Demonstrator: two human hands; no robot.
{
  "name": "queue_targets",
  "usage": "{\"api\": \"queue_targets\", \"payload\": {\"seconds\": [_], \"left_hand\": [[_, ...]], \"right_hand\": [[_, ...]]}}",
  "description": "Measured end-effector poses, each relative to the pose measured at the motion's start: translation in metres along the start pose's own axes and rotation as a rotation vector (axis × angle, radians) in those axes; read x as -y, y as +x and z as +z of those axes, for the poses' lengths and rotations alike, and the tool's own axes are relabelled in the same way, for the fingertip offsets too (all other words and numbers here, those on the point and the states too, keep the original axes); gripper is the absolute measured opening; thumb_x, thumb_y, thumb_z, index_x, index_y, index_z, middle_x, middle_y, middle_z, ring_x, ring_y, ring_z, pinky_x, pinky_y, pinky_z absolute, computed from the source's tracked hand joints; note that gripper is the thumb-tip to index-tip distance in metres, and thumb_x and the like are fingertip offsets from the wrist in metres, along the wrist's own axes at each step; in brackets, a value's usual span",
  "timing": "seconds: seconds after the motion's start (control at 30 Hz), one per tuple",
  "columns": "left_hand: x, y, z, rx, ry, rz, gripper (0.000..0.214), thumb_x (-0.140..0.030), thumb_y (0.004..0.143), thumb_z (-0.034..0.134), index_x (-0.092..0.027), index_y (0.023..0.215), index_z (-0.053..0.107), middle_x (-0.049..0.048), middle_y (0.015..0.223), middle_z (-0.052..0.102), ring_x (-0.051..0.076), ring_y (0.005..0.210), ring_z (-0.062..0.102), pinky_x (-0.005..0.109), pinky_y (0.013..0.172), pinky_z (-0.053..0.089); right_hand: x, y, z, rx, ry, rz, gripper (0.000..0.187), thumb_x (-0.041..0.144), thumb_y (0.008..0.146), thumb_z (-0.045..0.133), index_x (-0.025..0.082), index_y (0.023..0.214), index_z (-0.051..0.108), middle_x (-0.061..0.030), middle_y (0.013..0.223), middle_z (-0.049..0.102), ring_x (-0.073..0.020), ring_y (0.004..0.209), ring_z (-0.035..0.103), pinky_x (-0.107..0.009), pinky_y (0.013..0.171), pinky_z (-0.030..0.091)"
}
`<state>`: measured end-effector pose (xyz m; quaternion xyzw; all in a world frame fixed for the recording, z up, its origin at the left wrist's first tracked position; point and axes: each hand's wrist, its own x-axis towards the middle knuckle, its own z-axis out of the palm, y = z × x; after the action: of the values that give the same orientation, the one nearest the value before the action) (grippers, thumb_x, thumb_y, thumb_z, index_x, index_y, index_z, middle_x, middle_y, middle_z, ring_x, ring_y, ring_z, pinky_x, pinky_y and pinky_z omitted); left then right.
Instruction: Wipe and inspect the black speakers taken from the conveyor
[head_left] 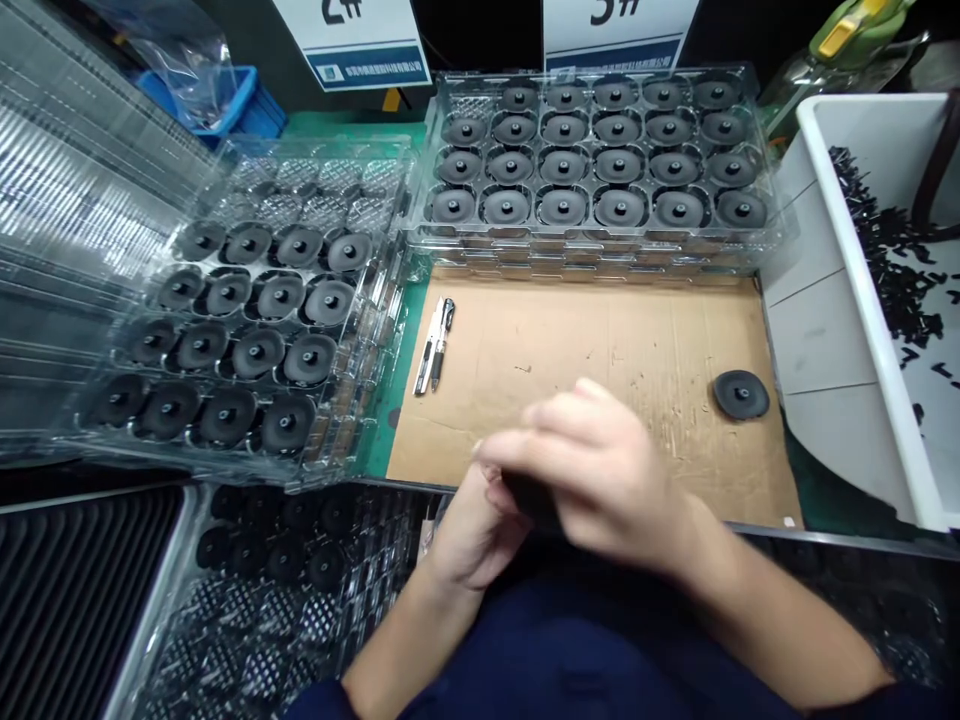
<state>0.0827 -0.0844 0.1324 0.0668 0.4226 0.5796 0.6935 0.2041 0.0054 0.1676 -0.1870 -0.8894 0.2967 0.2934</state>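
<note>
Both hands meet over the near edge of the brown cardboard mat [600, 340]. My right hand [600, 470] lies on top, fingers curled over a dark round part [529, 497] that shows only as a black edge. My left hand [472, 530] cups the same part from below. Motion blurs the fingers. Another black round disc [740, 394] lies alone on the mat, to the right of my hands.
A clear tray [247, 330] partly filled with black discs sits at left; a full stack of trays [600, 160] stands at the back. Two pens [435, 345] lie on the mat's left edge. A white bin [862, 300] of small black pieces stands at right. More trays [285, 570] lie below left.
</note>
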Motion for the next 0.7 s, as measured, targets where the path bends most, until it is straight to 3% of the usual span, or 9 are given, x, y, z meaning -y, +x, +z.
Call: {"api": "queue_targets", "payload": {"seconds": [0.17, 0.3, 0.4, 0.5, 0.6, 0.7], "left_hand": [[-0.006, -0.001, -0.007, 0.1, -0.133, -0.001, 0.06, -0.041, 0.058, 0.08, -0.028, 0.114, 0.061, 0.005, 0.123, 0.061, 0.026, 0.102, 0.063, 0.035, 0.091, 0.049], [-0.007, -0.002, -0.013, 0.164, -0.213, -0.008, 0.06, -0.046, 0.063, 0.073, -0.027, 0.118, 0.058, 0.0081, 0.127, 0.058, 0.028, 0.108, 0.06, 0.039, 0.097, 0.045], [-0.007, -0.002, -0.014, 0.172, -0.234, -0.015, 0.06, -0.047, 0.065, 0.071, -0.026, 0.119, 0.057, 0.0077, 0.127, 0.058, 0.028, 0.112, 0.057, 0.039, 0.1, 0.042], [-0.007, -0.001, -0.013, 0.184, -0.236, -0.02, 0.06, -0.047, 0.065, 0.071, -0.026, 0.119, 0.057, 0.007, 0.127, 0.058, 0.028, 0.112, 0.057, 0.037, 0.097, 0.045], [-0.006, 0.0, -0.011, 0.169, -0.202, 0.001, 0.059, -0.045, 0.064, 0.072, -0.026, 0.118, 0.058, 0.0057, 0.126, 0.058, 0.027, 0.108, 0.059, 0.036, 0.093, 0.048], [-0.002, 0.001, -0.008, 0.083, -0.15, 0.089, 0.06, -0.042, 0.064, 0.075, -0.027, 0.119, 0.057, 0.0042, 0.123, 0.059, 0.024, 0.107, 0.059, 0.032, 0.092, 0.049]], "right_hand": [[-0.046, -0.03, -0.002, -0.116, 0.18, 0.505, 0.022, 0.019, 0.089, 0.046, 0.024, 0.1, 0.064, -0.0008, 0.093, 0.064, -0.0132, 0.079, 0.057, -0.027, 0.07, 0.042], [-0.061, -0.073, 0.023, -0.071, 0.196, 0.753, 0.023, 0.03, 0.089, 0.049, 0.023, 0.103, 0.065, -0.0036, 0.102, 0.065, -0.0167, 0.08, 0.059, -0.03, 0.071, 0.046], [-0.061, -0.096, 0.044, 0.015, 0.221, 0.767, 0.023, 0.03, 0.088, 0.05, 0.022, 0.101, 0.067, -0.0042, 0.097, 0.068, -0.0178, 0.08, 0.061, -0.03, 0.07, 0.048], [-0.056, -0.094, 0.044, 0.007, 0.216, 0.781, 0.023, 0.029, 0.088, 0.05, 0.022, 0.103, 0.066, -0.0038, 0.098, 0.067, -0.0169, 0.079, 0.061, -0.029, 0.069, 0.047], [-0.036, -0.068, 0.026, -0.145, 0.141, 0.772, 0.025, 0.029, 0.09, 0.048, 0.024, 0.111, 0.061, -0.0031, 0.105, 0.064, -0.0145, 0.076, 0.057, -0.028, 0.066, 0.045], [-0.001, -0.037, 0.009, -0.297, 0.043, 0.538, 0.029, 0.022, 0.09, 0.05, 0.024, 0.119, 0.055, -0.0026, 0.109, 0.061, -0.0145, 0.084, 0.056, -0.028, 0.072, 0.045]]}}
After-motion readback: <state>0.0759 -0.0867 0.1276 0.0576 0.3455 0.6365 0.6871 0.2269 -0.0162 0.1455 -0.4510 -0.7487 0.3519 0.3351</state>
